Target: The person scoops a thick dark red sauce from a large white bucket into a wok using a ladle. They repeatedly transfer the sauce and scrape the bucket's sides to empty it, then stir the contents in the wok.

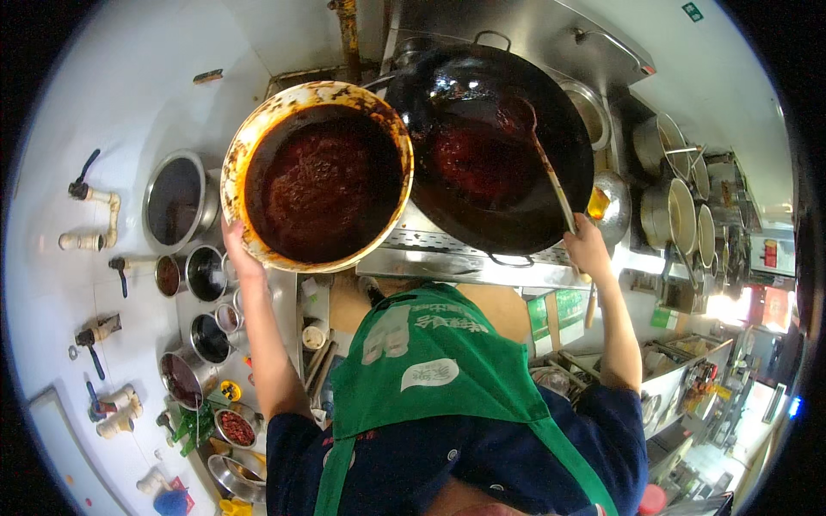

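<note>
My left hand (242,250) grips the lower left rim of a large stained basin (232,193), which holds dark reddish-brown sauce (319,180). To its right, a big black wok (561,161) stands on the steel stove, with more dark red liquid (481,158) in its bottom. My right hand (588,248) is closed around the handle of a long ladle (554,180); its sauce-coated head rests inside the wok near the liquid. Basin and wok stand side by side, their rims close together. Whether anything supports the basin from below is hidden.
Pots and bowls of dark liquids, a large metal pot (150,213) among them, line the left wall below valves. A bowl of red peppers (237,428) stands lower left. Right of the wok are a perforated strainer (616,216) and several pots (677,213). The steel stove edge (452,274) runs before me.
</note>
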`<state>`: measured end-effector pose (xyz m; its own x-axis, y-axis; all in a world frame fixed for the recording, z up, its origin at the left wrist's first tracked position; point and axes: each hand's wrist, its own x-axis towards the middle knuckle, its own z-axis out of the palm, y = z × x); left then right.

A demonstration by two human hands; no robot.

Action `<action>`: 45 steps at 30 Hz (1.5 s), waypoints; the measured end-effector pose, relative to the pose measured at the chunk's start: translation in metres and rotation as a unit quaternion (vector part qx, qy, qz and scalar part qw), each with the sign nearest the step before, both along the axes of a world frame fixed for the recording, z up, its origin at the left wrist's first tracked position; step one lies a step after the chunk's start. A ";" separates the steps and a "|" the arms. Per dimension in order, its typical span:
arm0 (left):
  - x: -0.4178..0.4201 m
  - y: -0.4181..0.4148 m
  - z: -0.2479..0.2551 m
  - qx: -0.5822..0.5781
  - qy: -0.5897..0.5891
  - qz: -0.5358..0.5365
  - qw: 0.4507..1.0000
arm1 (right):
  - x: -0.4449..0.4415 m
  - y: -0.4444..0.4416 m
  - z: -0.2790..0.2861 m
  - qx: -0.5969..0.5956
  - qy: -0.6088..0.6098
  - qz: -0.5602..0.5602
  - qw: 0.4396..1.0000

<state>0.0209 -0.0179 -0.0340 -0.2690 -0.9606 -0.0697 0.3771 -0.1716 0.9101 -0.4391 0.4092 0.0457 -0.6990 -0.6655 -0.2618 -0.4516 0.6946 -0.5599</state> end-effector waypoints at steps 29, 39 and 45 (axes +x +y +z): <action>0.018 -0.008 -0.015 0.056 0.029 -0.012 0.998 | 0.057 -0.015 -0.014 -0.119 -0.655 -0.155 0.730; 0.006 -0.005 -0.012 -0.005 -0.012 -0.008 1.000 | 0.054 0.007 0.085 -0.113 -0.601 -0.178 0.771; -0.006 0.010 0.021 -0.008 -0.035 0.004 0.999 | 0.076 -0.011 0.193 -0.091 -0.506 -0.163 0.842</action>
<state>0.0149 -0.0077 -0.0129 -0.2558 -0.9640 -0.0732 0.3141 -0.1545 0.9367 -0.3628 0.3984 0.2386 -0.3318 -0.5761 -0.7470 0.5193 0.5496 -0.6545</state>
